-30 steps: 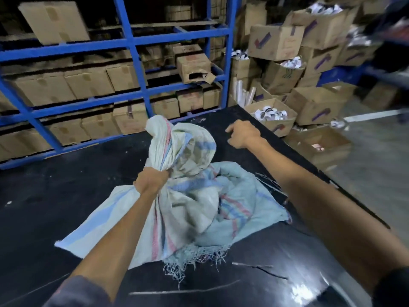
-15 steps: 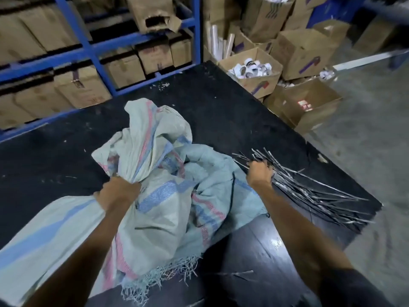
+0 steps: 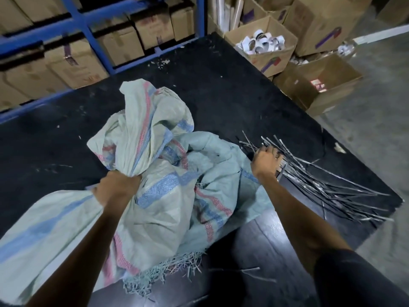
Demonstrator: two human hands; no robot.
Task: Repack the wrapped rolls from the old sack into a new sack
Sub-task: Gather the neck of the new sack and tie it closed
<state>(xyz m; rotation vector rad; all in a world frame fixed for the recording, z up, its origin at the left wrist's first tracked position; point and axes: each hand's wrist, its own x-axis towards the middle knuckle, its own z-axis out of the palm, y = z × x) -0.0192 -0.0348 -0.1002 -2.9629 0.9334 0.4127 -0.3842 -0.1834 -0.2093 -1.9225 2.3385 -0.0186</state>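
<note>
**Two full hands, one loose bundle**

Both hands are busy. The right hand [image 3: 265, 159] has its fingers [image 3: 274, 152] curled down into a fan of thin silvery strips [image 3: 321, 185], apparently gripping a few. The left hand [image 3: 117, 188] is clenched round the bunched neck of the striped sack [image 3: 159, 207]. The sack slumps in the middle of the black worktop [image 3: 221, 96], and paler sacking spreads under and beside it. I cannot tell whether that is a second sack. No wrapped rolls show, so any must be inside the bulge.

Several things could go wrong from here:

- The strips lie crossed and tangled, and their far ends reach the worktop's right edge. Pulling one out would likely drag its neighbours, and some could slide to the floor.
- The left hand alone keeps the neck shut. If attention shifts to the right, the bunched cloth may slip, the mouth may open and the contents may spill.
- The hem [image 3: 168, 273] nearest the person is frayed into loose threads. Hauling on that end could tear it further, or snag a strip.

Nothing legible appears anywhere. The cartons [image 3: 272, 56] by the worktop carry purple marks, too blurred to read. An open carton [image 3: 332, 98] holds something red and white, and it is equally unreadable. Boxes on the blue rack [image 3: 93, 41] show no readable print.
</note>
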